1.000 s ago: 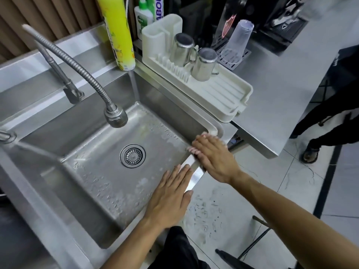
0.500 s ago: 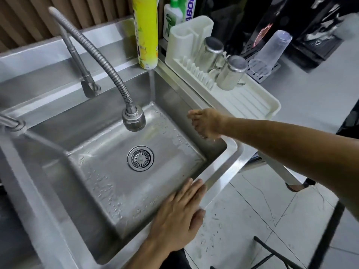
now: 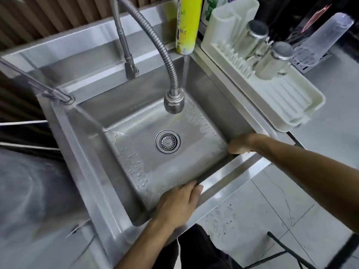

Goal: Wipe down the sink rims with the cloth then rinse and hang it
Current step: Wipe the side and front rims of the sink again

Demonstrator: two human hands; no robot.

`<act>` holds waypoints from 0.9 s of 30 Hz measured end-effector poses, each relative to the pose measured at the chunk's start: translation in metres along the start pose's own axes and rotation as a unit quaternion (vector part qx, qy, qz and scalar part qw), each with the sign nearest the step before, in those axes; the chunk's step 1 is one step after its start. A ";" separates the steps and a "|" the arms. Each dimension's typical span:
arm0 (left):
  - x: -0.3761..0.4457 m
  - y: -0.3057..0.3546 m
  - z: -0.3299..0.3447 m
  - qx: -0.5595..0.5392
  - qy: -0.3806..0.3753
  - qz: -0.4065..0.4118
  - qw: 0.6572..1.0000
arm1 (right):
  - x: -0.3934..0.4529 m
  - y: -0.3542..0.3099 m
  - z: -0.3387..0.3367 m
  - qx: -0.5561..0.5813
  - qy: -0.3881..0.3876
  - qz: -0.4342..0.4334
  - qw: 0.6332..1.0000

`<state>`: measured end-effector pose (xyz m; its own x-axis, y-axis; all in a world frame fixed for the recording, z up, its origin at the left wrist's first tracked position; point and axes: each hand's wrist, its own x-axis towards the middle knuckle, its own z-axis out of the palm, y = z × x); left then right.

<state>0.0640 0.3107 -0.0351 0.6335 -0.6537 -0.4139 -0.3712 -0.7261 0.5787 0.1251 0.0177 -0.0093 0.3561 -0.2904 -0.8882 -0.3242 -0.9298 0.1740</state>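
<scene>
Stainless steel forms the square sink [image 3: 229, 177], whose wet basin has a round drain strainer [image 3: 167, 141] in the middle and a flexible metal faucet hose [image 3: 168, 55] hanging over it. The left hand [image 3: 177, 204] lies flat with straight fingers on the near rim, holding nothing. The right hand [image 3: 241, 143] curls over the near right corner of the rim, beside the cream plastic drying rack [image 3: 291, 105] with two steel mugs [image 3: 272, 61]; no cloth shows, and I cannot tell whether this hand covers one.

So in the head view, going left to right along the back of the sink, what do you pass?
Faucet base → yellow bottle → white dish rack → steel cups → clear plastic cup.
</scene>
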 end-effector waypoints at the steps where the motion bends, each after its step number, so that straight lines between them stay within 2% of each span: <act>1: -0.009 -0.009 -0.003 0.013 -0.009 -0.019 1.000 | -0.005 -0.011 0.003 0.034 -0.004 -0.011 0.999; 3: -0.031 -0.023 -0.008 0.032 -0.015 -0.039 0.999 | -0.015 -0.050 0.018 0.061 -0.046 -0.040 0.996; 6: -0.059 -0.042 -0.023 0.144 0.025 -0.039 0.988 | -0.032 -0.128 0.047 -0.028 -0.048 -0.116 0.992; 8: -0.072 -0.059 -0.040 0.188 0.103 -0.040 0.976 | -0.050 -0.170 0.062 -0.049 -0.058 -0.163 0.984; 10: -0.083 -0.082 -0.057 0.181 0.188 -0.051 0.964 | -0.065 -0.210 0.074 -0.042 -0.093 -0.217 0.971; 12: -0.089 -0.106 -0.075 0.156 0.227 -0.105 0.956 | -0.081 -0.247 0.086 0.030 -0.140 -0.234 0.962; 14: -0.087 -0.129 -0.088 0.109 0.231 -0.167 0.952 | -0.089 -0.274 0.096 0.177 -0.168 -0.215 0.946; 15: -0.084 -0.140 -0.092 0.080 0.227 -0.190 0.952 | -0.089 -0.282 0.096 0.262 -0.174 -0.195 0.929; 16: -0.079 -0.147 -0.096 0.057 0.225 -0.201 0.952 | -0.088 -0.286 0.096 0.363 -0.188 -0.167 0.897; 18: -0.072 -0.158 -0.100 0.047 0.229 -0.196 0.952 | -0.086 -0.294 0.096 0.552 -0.213 -0.092 0.801; 20: -0.067 -0.162 -0.100 0.045 0.236 -0.190 0.952 | -0.085 -0.313 0.094 0.673 -0.193 -0.063 0.712; 23: -0.065 -0.164 -0.097 0.008 0.270 -0.178 0.946 | -0.078 -0.343 0.071 0.744 -0.116 -0.104 0.649; 27: -0.064 -0.165 -0.095 0.003 0.275 -0.177 0.945 | -0.040 -0.377 0.010 0.768 -0.109 -0.179 0.606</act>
<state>0.1494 0.4921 -0.0372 0.9751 -0.1609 -0.1529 -0.0722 -0.8814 0.4669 0.2246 0.3823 -0.0434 0.5737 0.0606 -0.8169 -0.7533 0.4307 -0.4971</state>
